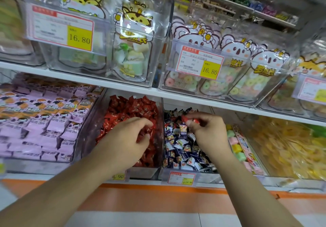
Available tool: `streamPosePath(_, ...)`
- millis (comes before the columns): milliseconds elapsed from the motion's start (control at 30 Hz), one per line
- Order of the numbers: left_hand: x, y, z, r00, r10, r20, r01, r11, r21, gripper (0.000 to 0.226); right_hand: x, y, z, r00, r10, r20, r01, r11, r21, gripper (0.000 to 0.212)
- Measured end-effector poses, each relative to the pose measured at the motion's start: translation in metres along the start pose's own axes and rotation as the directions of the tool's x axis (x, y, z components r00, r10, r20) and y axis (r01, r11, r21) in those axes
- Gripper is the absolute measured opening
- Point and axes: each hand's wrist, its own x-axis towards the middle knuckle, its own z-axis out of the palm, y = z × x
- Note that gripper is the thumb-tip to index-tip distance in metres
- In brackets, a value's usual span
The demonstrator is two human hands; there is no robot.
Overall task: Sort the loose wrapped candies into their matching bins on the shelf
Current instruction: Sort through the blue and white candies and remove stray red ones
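**Red strays in the blue bin: how I'd handle this bit**

Biggest thing first: the shelf [123, 85] has a row of clear bins on its lower level. The red candy bin [159, 121] sits right next to the blue candy bin [194, 175], sharing a wall, so the trip for a stray is short.

The step looks like pulling red candies out of the blue-and-white pile and moving them one bin left. Best way, I reckon: lift the piece straight up clear of the pile so no blue wrappers tag along, cross over the divider, and let go low over the red heap so it doesn't bounce out.

Left hand [127, 135] is down in the red bin, fingers curled round a few red candies [147, 131], a loose-ish grip.

Right hand [208, 131] hovers over the blue bin, its grip narrow: thumb and fingertips pinching a small red wrapped candy [185, 118], maybe two, hard to tell through the blur.
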Motion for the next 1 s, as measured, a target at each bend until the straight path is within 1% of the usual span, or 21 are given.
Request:
streamPosePath(100,-0.003,-0.004,-0.004,0.999,-0.04,-0.02,0.04,0.999,-0.011,0.03,-0.005,0.001,0.004,0.999,0.043,-0.014,-0.044,0.997,-0.061,0.014)
streamPosePath(200,-0.006,-0.003,-0.006,0.998,-0.06,0.0,0.06,0.998,-0.004,0.024,-0.01,0.006,0.005,0.991,0.134,-0.027,-0.134,0.991,0.001,0.016)
streamPosePath(300,-0.008,0.001,-0.008,0.999,-0.048,-0.005,0.048,0.999,-0.014,0.019,-0.015,0.005,0.0,0.982,0.183,-0.04,-0.18,0.982,0.062,0.018)
streamPosePath(433,-0.007,0.003,-0.009,0.998,-0.061,-0.031,0.059,0.996,-0.062,0.017,-0.018,-0.005,-0.006,0.981,0.186,-0.062,-0.177,0.976,0.128,0.016)
streamPosePath(500,-0.005,0.004,-0.011,0.995,-0.076,-0.071,0.072,0.996,-0.057,0.016,-0.02,-0.018,-0.003,0.989,0.142,-0.05,-0.134,0.981,0.143,0.014)
streamPosePath(567,-0.003,0.005,-0.013,0.985,-0.089,-0.148,0.079,0.994,-0.071,0.015,-0.024,-0.035,0.004,0.999,0.047,0.013,-0.049,0.988,0.148,0.014)
streamPosePath(600,-0.003,0.006,-0.014,0.977,-0.096,-0.193,0.081,0.993,-0.085,0.015,-0.026,-0.044,0.01,0.997,-0.008,0.077,-0.005,0.986,0.169,0.015)
streamPosePath(667,-0.003,0.008,-0.015,0.957,-0.108,-0.27,0.081,0.991,-0.109,0.016,-0.03,-0.061,0.02,0.968,-0.108,0.228,0.062,0.978,0.199,0.02)
streamPosePath(700,-0.003,0.007,-0.015,0.95,-0.109,-0.292,0.081,0.991,-0.109,0.016,-0.03,-0.066,0.024,0.951,-0.13,0.282,0.073,0.976,0.203,0.023)
streamPosePath(733,-0.004,0.006,-0.015,0.948,-0.108,-0.298,0.08,0.991,-0.104,0.017,-0.029,-0.065,0.027,0.945,-0.124,0.301,0.063,0.977,0.204,0.024)
streamPosePath(767,-0.004,0.005,-0.014,0.952,-0.103,-0.287,0.077,0.992,-0.1,0.019,-0.026,-0.062,0.028,0.953,-0.087,0.29,0.027,0.978,0.206,0.023)
streamPosePath(833,-0.005,0.002,-0.011,0.971,-0.073,-0.226,0.055,0.995,-0.083,0.024,-0.019,-0.048,0.025,0.976,-0.002,0.22,-0.035,0.986,0.165,0.025)
streamPosePath(900,-0.005,0.001,-0.007,0.992,-0.012,-0.123,0.007,0.999,-0.046,0.03,-0.012,-0.032,0.021,0.985,0.016,0.174,-0.03,0.996,0.081,0.028)
streamPosePath(1000,-0.006,0.004,0.005,0.994,0.099,0.048,-0.1,0.995,0.006,0.04,-0.006,-0.016,0.018,0.985,-0.007,0.172,0.02,0.997,-0.072,0.025)
